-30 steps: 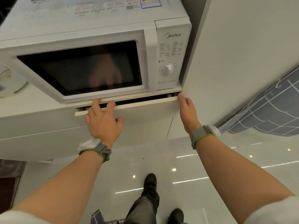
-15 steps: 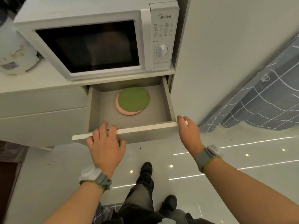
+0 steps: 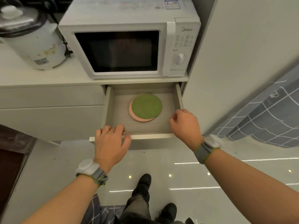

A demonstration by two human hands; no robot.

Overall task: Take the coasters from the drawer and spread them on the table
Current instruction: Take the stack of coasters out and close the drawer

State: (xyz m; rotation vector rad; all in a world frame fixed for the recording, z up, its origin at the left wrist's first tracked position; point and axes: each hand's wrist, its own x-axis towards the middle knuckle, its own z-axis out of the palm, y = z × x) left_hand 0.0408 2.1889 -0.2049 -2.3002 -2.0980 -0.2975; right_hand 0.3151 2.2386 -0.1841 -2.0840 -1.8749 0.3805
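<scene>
The drawer (image 3: 150,136) under the microwave stands pulled out. Inside it lies a small stack of round coasters: a green coaster (image 3: 146,105) on top, a pink coaster (image 3: 134,116) showing under its left and front edge. How many lie beneath is hidden. My left hand (image 3: 110,143) grips the drawer's front panel at its left part, fingers curled over the top edge. My right hand (image 3: 186,125) hovers over the drawer's front right corner, fingers curled in, holding nothing, a short way right of the coasters.
A white microwave (image 3: 116,50) sits on the counter right above the drawer, a rice cooker (image 3: 32,42) to its left. A tall white panel (image 3: 242,62) flanks the drawer on the right. A grey checked cloth (image 3: 267,118) hangs at the right. My feet (image 3: 142,183) stand on glossy floor.
The drawer went from nearly closed to pulled out, showing the coasters. My right hand has left the drawer front and moved up over the front right corner.
</scene>
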